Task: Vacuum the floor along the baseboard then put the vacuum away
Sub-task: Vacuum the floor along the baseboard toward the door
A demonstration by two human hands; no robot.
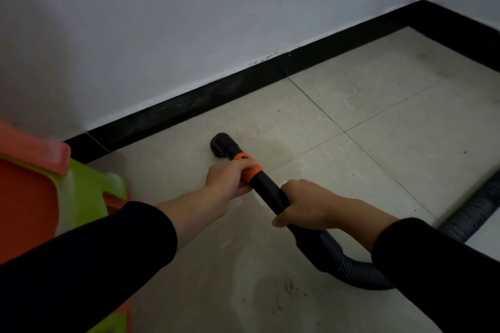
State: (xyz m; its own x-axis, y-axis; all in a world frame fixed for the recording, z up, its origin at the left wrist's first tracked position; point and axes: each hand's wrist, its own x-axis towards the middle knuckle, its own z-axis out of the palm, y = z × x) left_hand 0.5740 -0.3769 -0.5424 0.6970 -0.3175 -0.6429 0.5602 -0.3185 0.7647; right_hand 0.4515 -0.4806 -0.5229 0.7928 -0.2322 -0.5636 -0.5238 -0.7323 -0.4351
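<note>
A black vacuum wand (266,188) with an orange collar (249,167) points down at the pale tiled floor (351,105). Its round black nozzle (223,143) sits on the tile a short way out from the black baseboard (189,105). My left hand (230,176) grips the wand at the orange collar. Further back, my right hand (305,205) grips the black tube where it bends into the ribbed hose (351,273). The hose loops on the floor under my right sleeve and runs off to the right edge (473,211). The vacuum body is out of sight.
An orange and green plastic object (54,192) stands at the left by the baseboard. The white wall (189,8) rises above the baseboard, which turns a corner at the far right (460,21). Brown crumbs (286,289) lie on the tile near me.
</note>
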